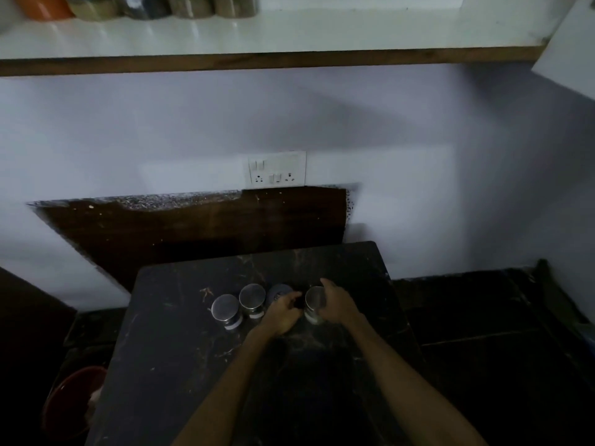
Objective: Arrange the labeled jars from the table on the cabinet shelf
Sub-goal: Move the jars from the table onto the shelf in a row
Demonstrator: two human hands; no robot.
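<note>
The right hand (336, 302) wraps the far-right jar (315, 304) on the dark table (180, 349), thumb and fingers curled round its side below the steel lid, so the jar is pinched and, I judge, ready to lift. The left hand (283, 312) closes on the dark-lidded jar (278, 292) just left of that grip, fingers bent over its near side; whether they actually press it I cannot tell in this dim light. Both jars stand upright on the table, almost touching. Taking one jar per hand looks like a way to carry two at once.

Further left of the grips, two steel-lidded jars (238, 305) wait side by side, untouched. The table's far edge lies well beyond the hands, its right edge near the right wrist, so a straight upward lift is the cleanest path.

High above the grips, the cabinet shelf (289, 30) already holds a row of filled jars (167, 6) at its left end. The bare stretch to their right offers open room, though the open cabinet door (570, 49) crowds the far right
</note>
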